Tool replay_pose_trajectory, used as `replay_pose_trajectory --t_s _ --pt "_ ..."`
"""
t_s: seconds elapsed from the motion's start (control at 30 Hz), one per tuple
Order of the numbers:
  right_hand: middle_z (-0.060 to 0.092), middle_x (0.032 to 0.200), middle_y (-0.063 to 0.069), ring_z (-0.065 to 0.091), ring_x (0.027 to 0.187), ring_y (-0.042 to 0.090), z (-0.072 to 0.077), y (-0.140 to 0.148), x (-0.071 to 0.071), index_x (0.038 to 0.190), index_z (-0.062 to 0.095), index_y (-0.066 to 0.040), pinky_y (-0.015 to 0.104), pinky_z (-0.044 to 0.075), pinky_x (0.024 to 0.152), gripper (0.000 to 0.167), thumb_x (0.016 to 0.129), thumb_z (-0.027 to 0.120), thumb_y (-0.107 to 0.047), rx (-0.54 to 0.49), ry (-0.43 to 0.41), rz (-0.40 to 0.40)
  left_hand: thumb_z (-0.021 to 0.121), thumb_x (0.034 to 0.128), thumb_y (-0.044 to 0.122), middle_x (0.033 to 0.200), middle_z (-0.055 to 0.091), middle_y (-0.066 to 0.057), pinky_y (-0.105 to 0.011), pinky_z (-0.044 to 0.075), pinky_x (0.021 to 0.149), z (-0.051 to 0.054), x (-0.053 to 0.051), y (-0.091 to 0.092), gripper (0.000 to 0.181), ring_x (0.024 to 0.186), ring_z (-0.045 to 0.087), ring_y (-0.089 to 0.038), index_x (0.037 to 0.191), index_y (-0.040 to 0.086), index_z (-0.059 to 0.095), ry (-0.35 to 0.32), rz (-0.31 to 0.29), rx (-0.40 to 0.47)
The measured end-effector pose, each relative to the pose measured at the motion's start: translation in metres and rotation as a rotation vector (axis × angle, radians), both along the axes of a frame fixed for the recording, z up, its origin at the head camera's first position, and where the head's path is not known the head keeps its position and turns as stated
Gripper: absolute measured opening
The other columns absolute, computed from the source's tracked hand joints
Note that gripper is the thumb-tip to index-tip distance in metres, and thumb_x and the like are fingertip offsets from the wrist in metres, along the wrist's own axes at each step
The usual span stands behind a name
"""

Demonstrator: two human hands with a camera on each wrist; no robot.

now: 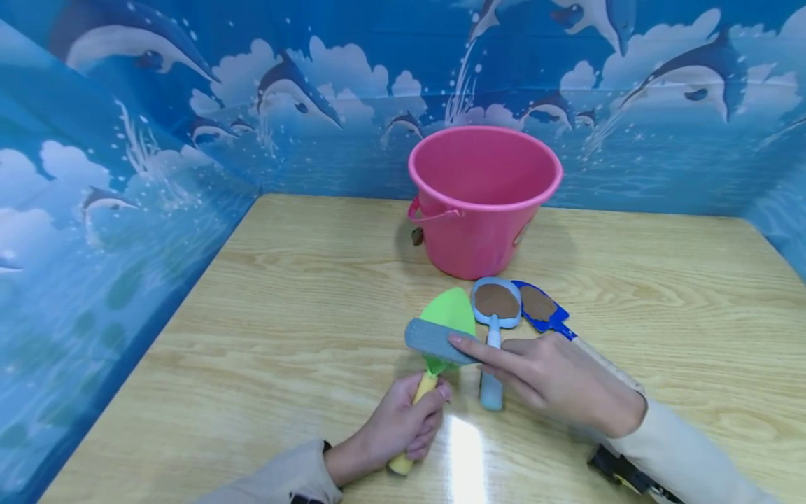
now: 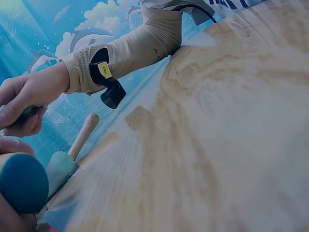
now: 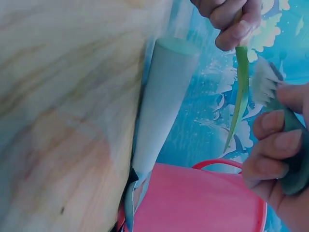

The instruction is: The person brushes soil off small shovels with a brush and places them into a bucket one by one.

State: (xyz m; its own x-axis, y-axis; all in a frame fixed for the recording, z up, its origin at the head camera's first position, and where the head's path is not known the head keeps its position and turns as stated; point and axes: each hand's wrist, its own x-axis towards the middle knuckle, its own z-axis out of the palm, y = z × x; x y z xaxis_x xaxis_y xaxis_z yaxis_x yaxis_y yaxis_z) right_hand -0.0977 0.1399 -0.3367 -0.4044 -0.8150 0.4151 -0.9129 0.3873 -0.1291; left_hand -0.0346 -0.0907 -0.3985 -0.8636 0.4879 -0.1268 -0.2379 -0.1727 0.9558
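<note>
My left hand grips the yellow handle of a small garden trowel with a bright green blade, held up over the table. In my right hand is a grey-green brush, its body lying across the lower part of the green blade in the head view. White bristles show in the right wrist view, facing the trowel; whether they touch it I cannot tell. The left wrist view shows the handle's round end beside part of my left hand, and my right hand farther off.
A pink bucket stands at the back. In front lie a light blue shovel and a dark blue shovel with a pale handle, both with brown patches on their blades. A dolphin-print sheet borders the wooden table.
</note>
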Motion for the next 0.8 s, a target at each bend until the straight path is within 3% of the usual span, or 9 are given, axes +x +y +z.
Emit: replay_pose_trajectory --t_s 0.1,0.2,0.33,0.43,0.5,0.57,0.7,0.8 --pt "0.036 0.067 -0.02 0.022 0.048 -0.008 0.0 0.0 0.002 0.146 0.043 -0.027 0.005 0.019 0.043 0.044 0.102 0.045 -0.024 0.023 -0.031 -0.015 0.045 0.1003 0.02 0.051 0.036 0.008 -0.017 0.028 0.03 0.001 0.0 0.0 0.033 0.036 0.032 -0.002 0.101 -0.012 0.044 -0.008 0.006 0.009" --pt "0.044 0.069 -0.021 0.028 0.05 -0.007 -0.001 0.001 0.0 0.146 0.042 -0.028 0.005 0.026 0.046 0.056 0.095 0.058 -0.013 0.008 -0.094 -0.047 0.046 0.1005 0.021 0.05 0.035 0.009 -0.017 0.026 0.029 0.001 0.001 0.0 0.031 0.035 0.031 -0.002 0.098 -0.009 0.044 -0.005 0.01 0.025" --pt "0.042 0.064 -0.02 0.032 0.05 -0.007 -0.002 0.004 -0.007 0.145 0.044 -0.025 0.008 0.032 0.047 0.059 0.092 0.062 -0.009 -0.064 -0.145 -0.126 0.046 0.1006 0.021 0.05 0.034 0.009 -0.018 0.025 0.029 0.002 0.002 0.0 0.031 0.035 0.031 -0.002 0.095 -0.009 0.042 0.012 0.006 0.04" --pt "0.055 0.08 -0.009 0.052 0.063 -0.001 -0.004 0.007 -0.014 0.145 0.044 -0.019 0.016 0.048 0.055 0.057 0.092 0.062 -0.008 -0.103 -0.114 -0.205 0.045 0.1006 0.02 0.05 0.034 0.009 -0.019 0.026 0.028 0.002 0.003 -0.001 0.032 0.035 0.031 -0.002 0.096 -0.012 0.04 0.023 0.001 0.044" --pt "0.061 0.102 0.002 0.058 0.07 0.005 -0.005 0.01 -0.018 0.144 0.045 -0.016 0.023 0.053 0.058 0.056 0.092 0.062 -0.005 -0.12 -0.087 -0.248 0.044 0.1006 0.019 0.05 0.034 0.009 -0.019 0.026 0.028 0.001 0.003 -0.001 0.033 0.035 0.031 -0.001 0.098 -0.014 0.039 0.03 -0.005 0.047" --pt "0.058 0.123 0.01 0.061 0.074 0.01 -0.005 0.012 -0.02 0.144 0.045 -0.015 0.029 0.054 0.059 0.056 0.092 0.061 -0.004 -0.132 -0.073 -0.278 0.044 0.1006 0.019 0.05 0.034 0.009 -0.019 0.026 0.028 0.001 0.003 -0.001 0.035 0.035 0.031 -0.001 0.099 -0.016 0.038 0.037 -0.012 0.047" --pt "0.062 0.119 0.008 0.055 0.06 0.005 -0.003 0.012 -0.019 0.144 0.047 -0.017 0.025 0.05 0.053 0.055 0.092 0.062 -0.006 -0.153 -0.054 -0.269 0.044 0.1006 0.017 0.051 0.035 0.008 -0.019 0.026 0.028 0.001 0.003 -0.001 0.036 0.036 0.031 -0.001 0.1 -0.018 0.038 0.057 -0.024 0.046" --pt "0.067 0.095 -0.004 0.054 0.062 0.001 0.0 0.008 -0.013 0.14 0.052 -0.019 0.019 0.048 0.055 0.046 0.095 0.059 -0.014 -0.142 -0.026 -0.172 0.044 0.1007 0.017 0.052 0.035 0.008 -0.019 0.027 0.028 0.0 0.002 -0.001 0.034 0.036 0.031 -0.002 0.101 -0.017 0.04 0.056 -0.027 0.034"
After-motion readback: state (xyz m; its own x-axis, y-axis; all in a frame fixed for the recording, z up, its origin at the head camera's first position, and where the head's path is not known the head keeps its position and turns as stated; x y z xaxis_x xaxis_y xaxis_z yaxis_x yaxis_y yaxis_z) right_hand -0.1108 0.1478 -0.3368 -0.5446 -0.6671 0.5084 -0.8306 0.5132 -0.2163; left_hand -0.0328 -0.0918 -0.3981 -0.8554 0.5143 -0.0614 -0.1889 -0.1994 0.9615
